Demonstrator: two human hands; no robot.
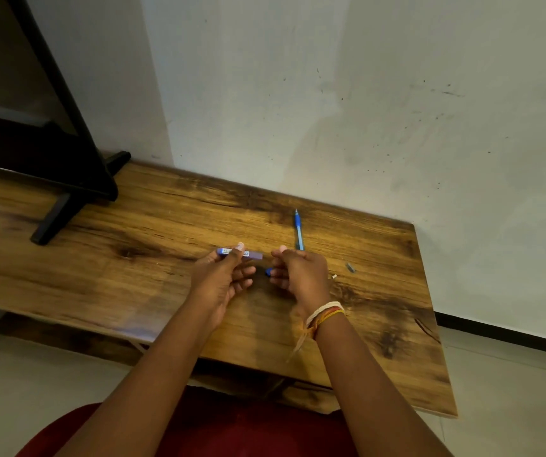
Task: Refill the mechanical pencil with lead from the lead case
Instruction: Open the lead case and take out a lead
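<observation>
Both hands hover over the middle of the wooden worktop (153,225), a little apart from each other. The left hand (220,278) pinches the lead case (239,253) between thumb and fingers — the case lies level, its free end pointing to 3 o'clock, toward the other hand. The right hand (298,272) has its fingers curled round a small blue cap (268,272), of which only a corner shows. The pencil (298,230) lies on the worktop at 12 o'clock from the right hand, tip pointing to 12 o'clock at the wall (331,94), touched by neither hand. At 3 o'clock from the right hand lie two small bits — a grey piece (350,267) and a white piece (334,276). A black stand (67,192) sits at 10 o'clock.
</observation>
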